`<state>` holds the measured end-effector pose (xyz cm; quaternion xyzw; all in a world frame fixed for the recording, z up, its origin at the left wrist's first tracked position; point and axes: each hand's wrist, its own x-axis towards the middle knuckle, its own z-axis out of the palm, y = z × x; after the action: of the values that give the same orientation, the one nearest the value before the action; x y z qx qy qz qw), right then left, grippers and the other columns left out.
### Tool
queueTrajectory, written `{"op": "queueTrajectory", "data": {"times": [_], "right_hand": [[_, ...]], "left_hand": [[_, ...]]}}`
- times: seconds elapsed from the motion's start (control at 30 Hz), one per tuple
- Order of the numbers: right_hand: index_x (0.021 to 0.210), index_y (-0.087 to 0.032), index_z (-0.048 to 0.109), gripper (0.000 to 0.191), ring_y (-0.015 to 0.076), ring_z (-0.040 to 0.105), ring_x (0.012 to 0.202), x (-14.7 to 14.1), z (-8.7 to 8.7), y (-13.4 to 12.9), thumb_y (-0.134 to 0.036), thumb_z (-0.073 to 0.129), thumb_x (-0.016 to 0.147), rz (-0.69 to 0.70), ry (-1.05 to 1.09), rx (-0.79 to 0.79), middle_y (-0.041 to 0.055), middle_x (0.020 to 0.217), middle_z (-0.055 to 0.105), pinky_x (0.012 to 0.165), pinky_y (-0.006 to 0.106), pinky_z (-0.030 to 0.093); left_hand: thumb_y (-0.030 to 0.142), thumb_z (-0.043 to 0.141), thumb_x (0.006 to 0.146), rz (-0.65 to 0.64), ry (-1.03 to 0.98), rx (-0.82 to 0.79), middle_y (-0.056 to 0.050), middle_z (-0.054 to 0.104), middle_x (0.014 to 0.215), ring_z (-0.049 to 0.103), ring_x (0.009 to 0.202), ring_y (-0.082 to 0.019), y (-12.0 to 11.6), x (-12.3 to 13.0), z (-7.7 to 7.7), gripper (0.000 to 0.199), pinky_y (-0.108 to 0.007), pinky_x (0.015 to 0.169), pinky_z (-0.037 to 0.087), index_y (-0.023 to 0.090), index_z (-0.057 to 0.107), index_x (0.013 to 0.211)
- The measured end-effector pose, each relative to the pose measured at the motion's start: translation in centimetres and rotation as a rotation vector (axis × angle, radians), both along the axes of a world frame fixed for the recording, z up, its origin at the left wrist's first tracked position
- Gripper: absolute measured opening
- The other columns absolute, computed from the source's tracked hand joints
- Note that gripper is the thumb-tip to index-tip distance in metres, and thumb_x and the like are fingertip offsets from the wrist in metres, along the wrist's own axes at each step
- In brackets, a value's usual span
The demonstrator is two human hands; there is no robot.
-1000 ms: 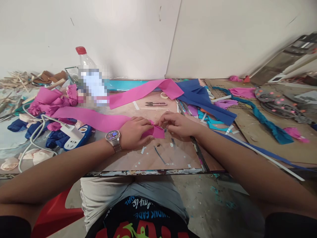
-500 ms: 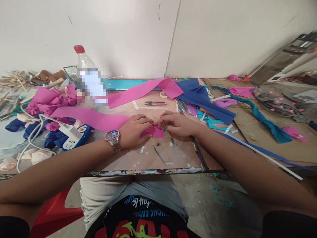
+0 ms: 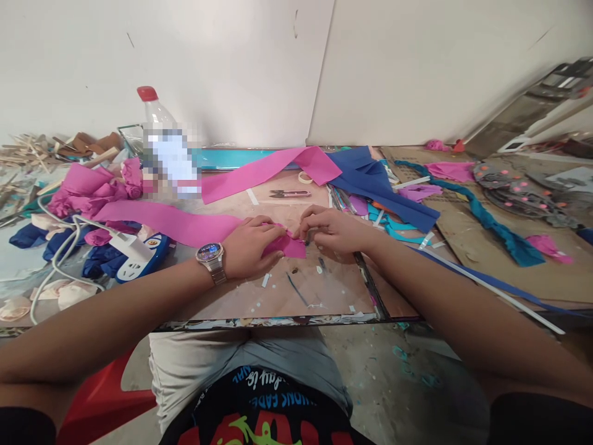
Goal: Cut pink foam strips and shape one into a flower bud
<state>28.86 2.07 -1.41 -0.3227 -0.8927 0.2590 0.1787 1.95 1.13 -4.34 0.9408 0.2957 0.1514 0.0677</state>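
A long pink fabric strip (image 3: 194,226) lies across the table, its right end under and between my hands. My left hand (image 3: 252,247), with a watch on the wrist, grips that end, fingers laid over it and the thumb at its lower edge. At the strip's upper right edge, my right hand (image 3: 327,230) has its thumb and fingertips pinched together on the fabric, which is gathered in small folds there. The fingertips partly hide the folds. Beyond my hands lies a pair of small thread snips (image 3: 290,194).
Another pink strip (image 3: 259,173) and blue fabric (image 3: 380,188) lie behind. Bunched pink fabric (image 3: 88,185), a power strip (image 3: 143,256) with a white cable and a red-capped bottle (image 3: 160,114) stand left. Cardboard (image 3: 482,247) with a twisted teal strip (image 3: 486,216) is at right.
My right fingertips have shifted slightly at the strip's upper edge, and the gathered fabric between the hands sits a little differently. My left hand stays almost still.
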Motion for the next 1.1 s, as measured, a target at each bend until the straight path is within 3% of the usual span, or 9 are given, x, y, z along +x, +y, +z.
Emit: {"op": "queueTrajectory", "data": {"times": [0.2, 0.43, 1.1], "right_hand": [[0.091, -0.022, 0.075, 0.037, 0.0206, 0.066, 0.101, 0.28, 0.14, 0.17, -0.004, 0.049, 0.073, -0.015, 0.012, 0.01, 0.0046, 0.098, 0.072, 0.092, 0.036, 0.054], [0.105, -0.023, 0.077, 0.047, 0.021, 0.065, 0.107, 0.16, 0.03, 0.15, -0.002, 0.049, 0.075, 0.023, -0.009, 0.014, 0.0049, 0.105, 0.073, 0.095, 0.038, 0.054], [0.105, -0.022, 0.077, 0.047, 0.0204, 0.065, 0.107, 0.04, -0.05, 0.16, -0.002, 0.049, 0.073, 0.044, -0.024, 0.03, 0.0055, 0.104, 0.073, 0.095, 0.036, 0.054]], "left_hand": [[0.042, 0.052, 0.096, -0.043, -0.012, -0.001, -0.008, 0.064, 0.14, 0.052, 0.128, -0.03, 0.06, -0.04, -0.12, 0.044, -0.053, 0.108, 0.044, 0.023, 0.061, 0.135], [0.044, 0.052, 0.097, -0.024, -0.01, 0.001, -0.009, 0.063, 0.141, 0.053, 0.129, -0.031, -0.03, -0.03, -0.22, 0.047, -0.053, 0.107, 0.046, 0.022, 0.06, 0.138], [0.045, 0.051, 0.097, 0.019, 0.016, -0.023, -0.009, 0.059, 0.146, 0.048, 0.133, -0.033, -0.23, -0.03, -0.32, 0.056, -0.055, 0.111, 0.043, 0.019, 0.052, 0.146]]}}
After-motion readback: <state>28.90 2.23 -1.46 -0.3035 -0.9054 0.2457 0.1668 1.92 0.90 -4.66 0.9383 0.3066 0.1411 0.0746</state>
